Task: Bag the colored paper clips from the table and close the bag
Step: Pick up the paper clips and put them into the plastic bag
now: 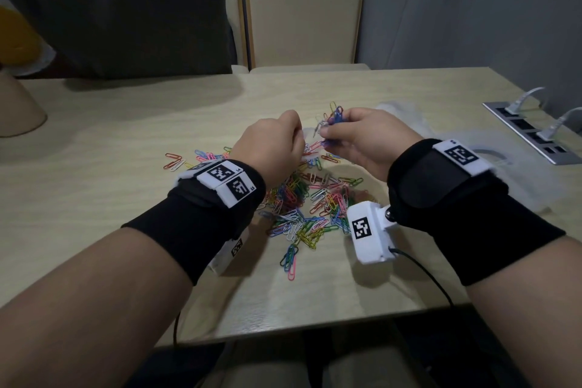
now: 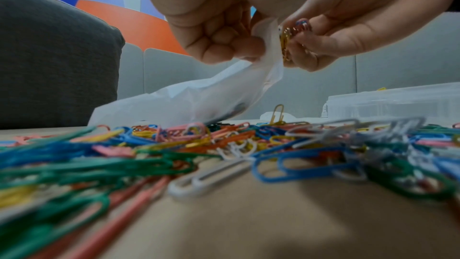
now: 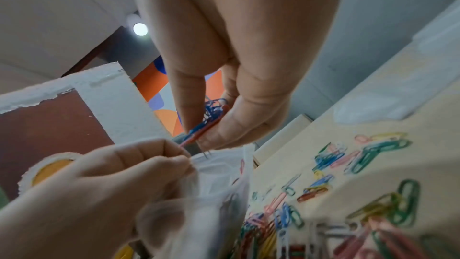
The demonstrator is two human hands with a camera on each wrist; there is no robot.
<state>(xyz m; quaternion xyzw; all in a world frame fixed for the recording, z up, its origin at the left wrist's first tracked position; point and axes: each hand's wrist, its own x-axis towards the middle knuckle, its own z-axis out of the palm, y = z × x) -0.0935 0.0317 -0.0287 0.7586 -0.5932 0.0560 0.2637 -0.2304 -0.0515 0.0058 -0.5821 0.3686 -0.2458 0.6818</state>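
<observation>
A heap of colored paper clips [image 1: 302,208] lies on the pale wooden table [image 1: 126,135], seen up close in the left wrist view as a blurred pile of paper clips [image 2: 174,151]. My left hand [image 1: 274,145] pinches the rim of a thin clear plastic bag [image 2: 199,97] and holds it up above the heap. My right hand [image 1: 356,138] grips a bunch of clips [image 3: 211,117], mostly blue and red, right beside the bag's mouth [image 3: 219,159]. The bag hangs down toward the table.
A clear plastic box [image 2: 393,103] stands behind the heap. More clear plastic [image 1: 409,123] lies right of the hands. A socket strip [image 1: 532,135] with white plugs sits at the right edge. A beige cone base [image 1: 19,110] stands far left; chairs behind.
</observation>
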